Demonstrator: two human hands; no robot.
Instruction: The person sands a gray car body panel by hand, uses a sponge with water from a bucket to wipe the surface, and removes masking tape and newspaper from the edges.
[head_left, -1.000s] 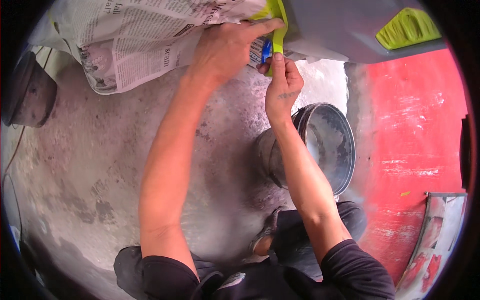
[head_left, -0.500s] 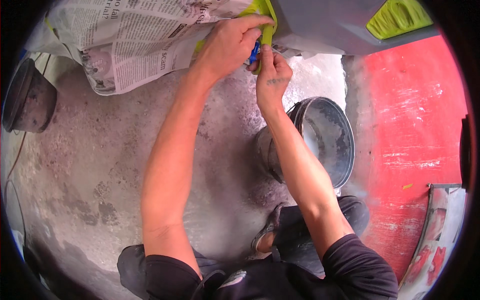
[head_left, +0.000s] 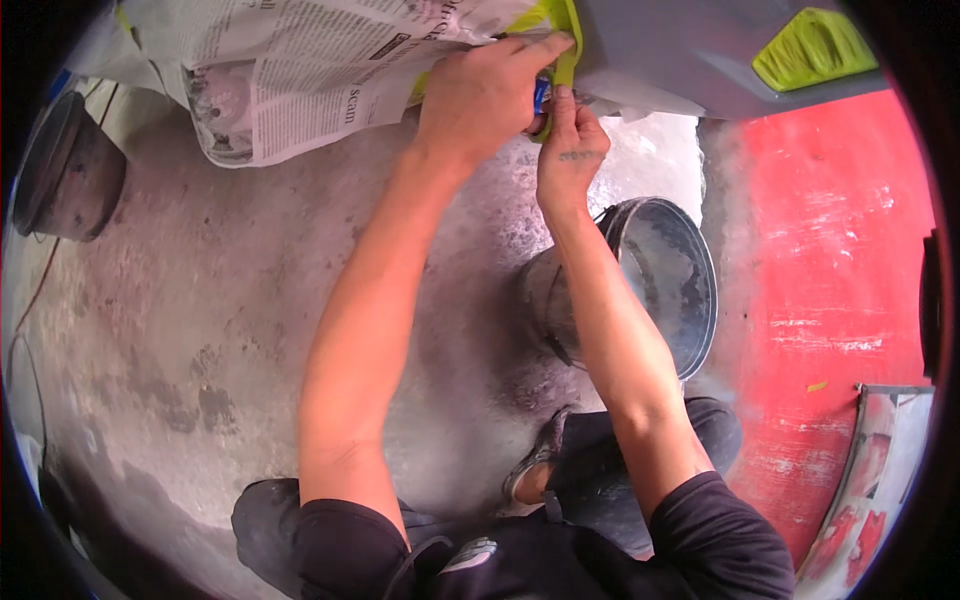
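Observation:
A sheet of newspaper (head_left: 300, 110) hangs over the left part of a smooth grey panel (head_left: 670, 55) at the top. Yellow-green masking tape (head_left: 566, 66) runs along the paper's right edge. My left hand (head_left: 475, 100) lies by that edge, its index finger stretched out and pressing on the tape; its other fingers are partly hidden. Just below, my right hand (head_left: 573, 150) pinches the roll of masking tape (head_left: 541, 95), whose blue core shows between my two hands. A strip runs from the roll up to the panel.
A dark bucket (head_left: 712, 290) stands on the concrete floor by my right forearm. Another black bucket (head_left: 75, 180) is at the far left, near a cable (head_left: 40, 285). Red flooring (head_left: 820, 260) lies to the right. A yellow-green masked patch (head_left: 815, 50) marks the panel's right part.
Both hands sit slightly farther right in the view, as do the newspaper, panel and buckets. My left index finger stays on the tape, and my right hand keeps hold of the roll.

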